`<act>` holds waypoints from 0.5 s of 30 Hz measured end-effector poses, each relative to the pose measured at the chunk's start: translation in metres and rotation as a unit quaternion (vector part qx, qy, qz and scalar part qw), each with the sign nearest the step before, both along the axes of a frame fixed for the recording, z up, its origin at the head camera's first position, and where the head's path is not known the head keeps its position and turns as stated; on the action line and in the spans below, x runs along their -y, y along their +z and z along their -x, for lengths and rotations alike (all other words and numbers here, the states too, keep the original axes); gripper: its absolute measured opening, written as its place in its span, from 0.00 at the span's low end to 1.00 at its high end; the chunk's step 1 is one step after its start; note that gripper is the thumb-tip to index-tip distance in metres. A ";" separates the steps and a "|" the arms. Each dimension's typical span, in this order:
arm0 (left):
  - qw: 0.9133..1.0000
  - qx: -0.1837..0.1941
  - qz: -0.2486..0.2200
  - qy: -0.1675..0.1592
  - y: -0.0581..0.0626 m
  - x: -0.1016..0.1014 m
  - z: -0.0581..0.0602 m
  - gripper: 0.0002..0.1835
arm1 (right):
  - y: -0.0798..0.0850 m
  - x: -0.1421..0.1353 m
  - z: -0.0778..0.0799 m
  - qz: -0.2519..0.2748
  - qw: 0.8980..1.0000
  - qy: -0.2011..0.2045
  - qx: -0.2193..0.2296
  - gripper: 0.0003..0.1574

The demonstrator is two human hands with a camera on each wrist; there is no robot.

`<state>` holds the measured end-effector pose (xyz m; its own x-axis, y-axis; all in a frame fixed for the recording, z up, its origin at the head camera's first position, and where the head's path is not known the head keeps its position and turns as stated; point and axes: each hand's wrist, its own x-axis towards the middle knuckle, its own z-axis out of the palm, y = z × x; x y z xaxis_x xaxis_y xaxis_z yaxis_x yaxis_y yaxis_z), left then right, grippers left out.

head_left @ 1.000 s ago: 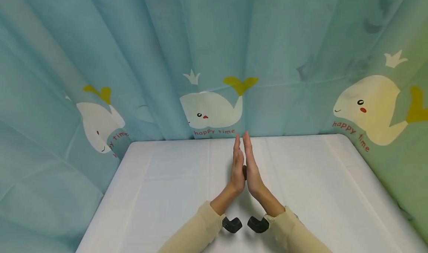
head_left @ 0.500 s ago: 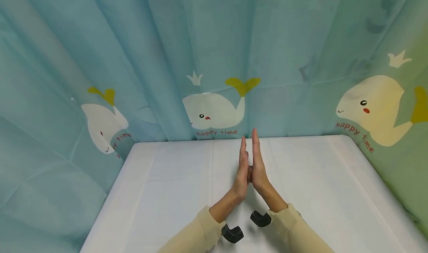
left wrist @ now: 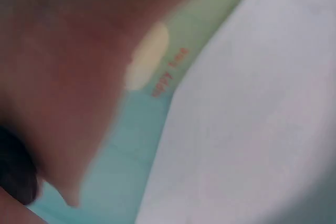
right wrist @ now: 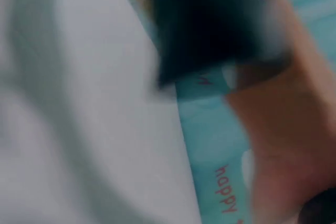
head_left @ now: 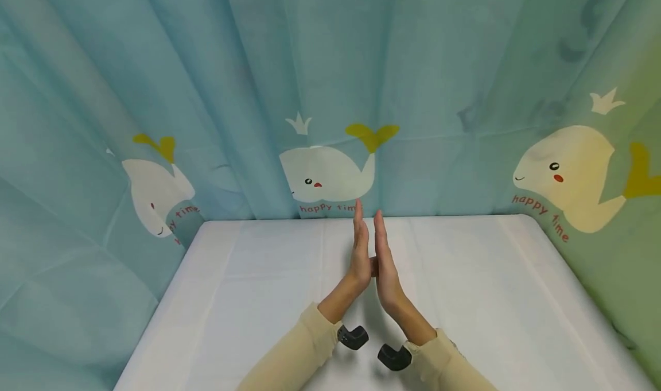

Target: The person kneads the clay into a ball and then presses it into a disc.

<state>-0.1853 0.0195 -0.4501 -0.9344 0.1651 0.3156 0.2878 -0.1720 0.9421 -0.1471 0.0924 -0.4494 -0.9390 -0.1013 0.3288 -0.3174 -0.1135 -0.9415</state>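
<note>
Palm faces palm in the head view: my left hand (head_left: 362, 250) and right hand (head_left: 384, 264) are upright over the table, fingers straight and pointing forward. A small dark brown thing (head_left: 374, 266) is sandwiched between the palms, mostly hidden by them; I cannot tell its kind. The left fingertips reach farther forward than the right ones. In the left wrist view a dark rounded shape (left wrist: 17, 169) shows beside the blurred left hand (left wrist: 68, 72). The right wrist view has a similar dark shape (right wrist: 320, 208) low by the hand (right wrist: 294, 129).
A white-covered table (head_left: 258, 287) lies beneath the hands. Blue-green curtains (head_left: 330, 64) with printed whales stand along its back and sides. Black wrist cameras (head_left: 353, 337) sit at both beige cuffs (head_left: 320, 325), close to each other.
The palms slide against each other: over the last half second the left hand has moved forward and the right hand back. Half a second ago the right hand was the farther forward.
</note>
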 end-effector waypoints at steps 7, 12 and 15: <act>0.996 -0.040 0.080 -0.019 -0.010 0.001 -0.014 0.35 | 0.002 -0.007 0.011 0.027 0.999 -0.021 0.030 0.35; 0.997 -0.014 0.057 -0.054 -0.006 0.002 -0.028 0.33 | -0.003 -0.015 0.020 0.036 0.997 -0.034 0.053 0.34; 0.997 -0.009 0.038 -0.070 -0.002 0.002 -0.033 0.33 | -0.006 -0.019 0.025 0.038 0.997 -0.034 0.057 0.35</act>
